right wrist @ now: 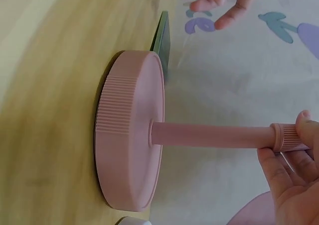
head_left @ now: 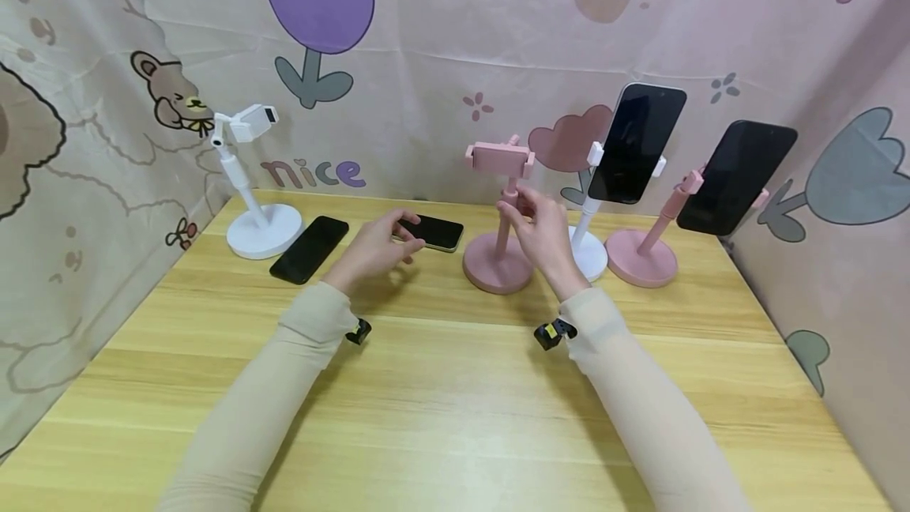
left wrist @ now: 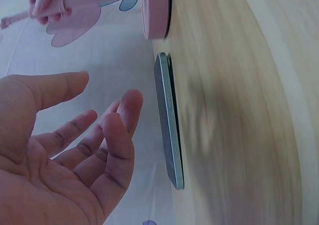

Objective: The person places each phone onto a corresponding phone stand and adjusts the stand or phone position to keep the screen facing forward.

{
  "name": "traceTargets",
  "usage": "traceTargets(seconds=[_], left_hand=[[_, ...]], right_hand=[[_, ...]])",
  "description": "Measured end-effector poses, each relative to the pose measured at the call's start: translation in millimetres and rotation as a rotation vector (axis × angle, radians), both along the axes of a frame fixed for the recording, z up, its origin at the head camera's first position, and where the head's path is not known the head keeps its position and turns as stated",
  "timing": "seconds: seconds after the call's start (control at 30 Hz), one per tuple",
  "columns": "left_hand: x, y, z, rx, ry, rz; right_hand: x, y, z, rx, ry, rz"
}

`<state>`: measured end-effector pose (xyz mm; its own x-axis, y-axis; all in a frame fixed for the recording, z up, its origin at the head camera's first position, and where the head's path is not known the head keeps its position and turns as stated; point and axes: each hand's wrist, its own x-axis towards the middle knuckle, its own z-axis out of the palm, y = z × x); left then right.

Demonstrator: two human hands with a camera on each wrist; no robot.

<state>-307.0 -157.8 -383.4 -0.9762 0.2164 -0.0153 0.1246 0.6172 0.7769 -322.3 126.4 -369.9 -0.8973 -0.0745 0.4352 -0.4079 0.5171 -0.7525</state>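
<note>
My right hand (head_left: 543,231) grips the post of a pink phone stand (head_left: 500,263) just below its clamp. In the right wrist view thumb and fingers hold the ribbed collar (right wrist: 289,137) of that stand, whose round base (right wrist: 132,135) rests on the table. My left hand (head_left: 377,247) hovers beside a phone (head_left: 439,233) that lies flat, dark screen up. Seen from the left wrist, the fingers are loosely bent and apart from the phone's pale green edge (left wrist: 170,120). The pink stand's clamp (head_left: 500,159) holds no phone.
Left on the wooden table (head_left: 455,401) are a white stand (head_left: 265,231) and another dark phone (head_left: 310,250). On the right, a white stand (head_left: 588,253) and a pink stand (head_left: 643,257) each carry a phone. A patterned cloth (head_left: 426,101) hangs behind.
</note>
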Motion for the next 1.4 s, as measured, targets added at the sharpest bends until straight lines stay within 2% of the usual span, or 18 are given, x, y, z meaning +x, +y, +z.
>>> traceTargets(seconds=[0.17, 0.4, 0.57, 0.77, 1.0, 1.4], left_hand=[[-1.1, -5.1, 3.8, -0.005, 0.015, 0.004], [-0.2, -12.6, -2.8, -0.054, 0.061, -0.006], [0.2, -13.9, -3.3, -0.076, 0.057, -0.014], [0.6, -19.7, -2.9, -0.113, 0.051, 0.007], [-1.5, -22.3, -4.0, -0.111, 0.049, 0.014], [-7.6, -19.9, -5.8, -0.166, 0.082, -0.011]], right_hand=[[14.3, 2.7, 1.8, -0.009, -0.007, 0.043], [34.9, 0.8, -2.4, -0.015, 0.004, 0.109], [50.0, 1.4, -3.2, -0.005, 0.007, 0.128], [63.1, 2.3, -6.1, -0.011, 0.002, 0.16], [69.2, 4.5, -7.3, -0.019, -0.013, 0.202], [65.6, 9.6, -5.9, -0.007, -0.024, 0.217]])
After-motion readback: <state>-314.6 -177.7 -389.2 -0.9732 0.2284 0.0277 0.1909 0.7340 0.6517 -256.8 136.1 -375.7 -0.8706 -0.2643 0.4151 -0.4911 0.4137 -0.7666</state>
